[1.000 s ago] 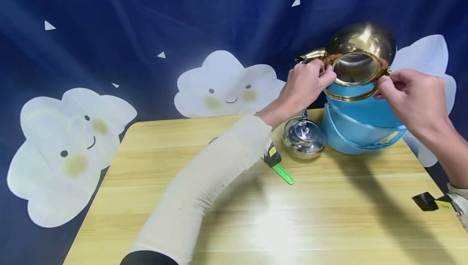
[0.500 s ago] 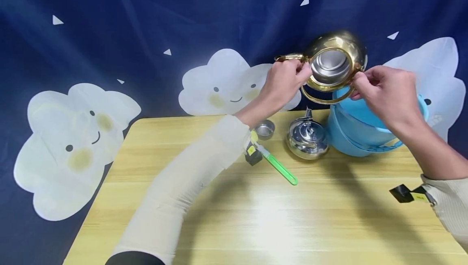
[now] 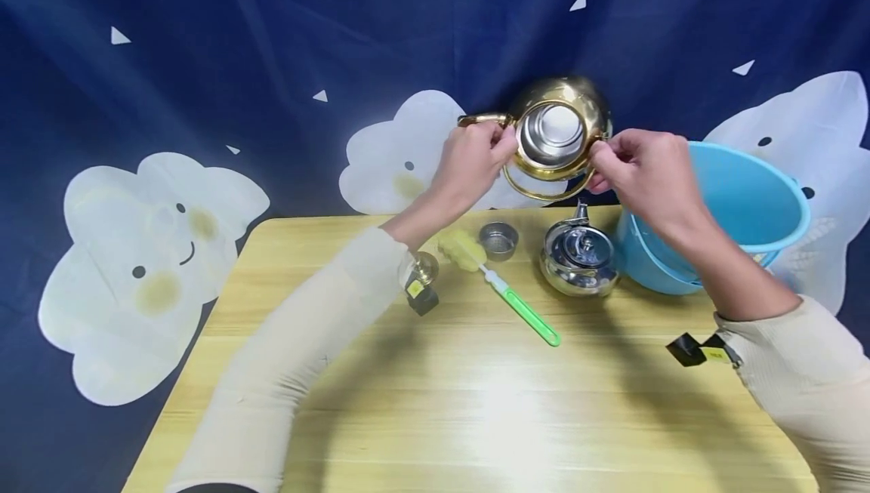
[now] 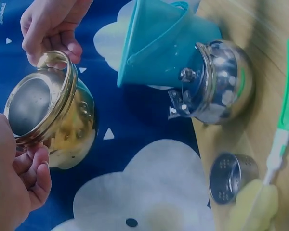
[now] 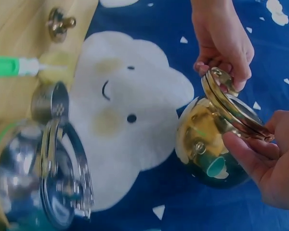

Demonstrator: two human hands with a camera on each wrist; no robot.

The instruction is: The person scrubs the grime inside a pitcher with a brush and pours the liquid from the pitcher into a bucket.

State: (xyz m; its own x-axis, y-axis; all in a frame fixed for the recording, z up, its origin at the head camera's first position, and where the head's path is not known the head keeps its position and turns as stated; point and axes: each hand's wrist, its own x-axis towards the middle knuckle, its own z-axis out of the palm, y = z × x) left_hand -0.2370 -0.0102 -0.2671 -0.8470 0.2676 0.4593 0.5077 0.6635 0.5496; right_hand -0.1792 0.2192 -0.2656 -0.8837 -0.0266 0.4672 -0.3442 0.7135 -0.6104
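A shiny gold kettle without its lid is held in the air above the table's back edge, its round mouth tilted toward the head camera. The steel inside shows bare. My left hand pinches the rim beside the spout. Across the mouth, my right hand pinches the other side, where the hoop handle joins. That handle hangs down in front of the mouth. In the left wrist view, both hands grip opposite sides of the gold kettle.
Below stands a silver kettle with its lid on. A blue bucket is to its right. Left of it are a small perforated metal cup, a yellow sponge brush with a green handle, and a gold knobbed lid. A cloud-printed curtain hangs behind.
Both hands have carried the gold kettle leftward, from over the bucket to left of it, and slightly lower. Its mouth now faces the head camera more. The cup and brush have come into view.
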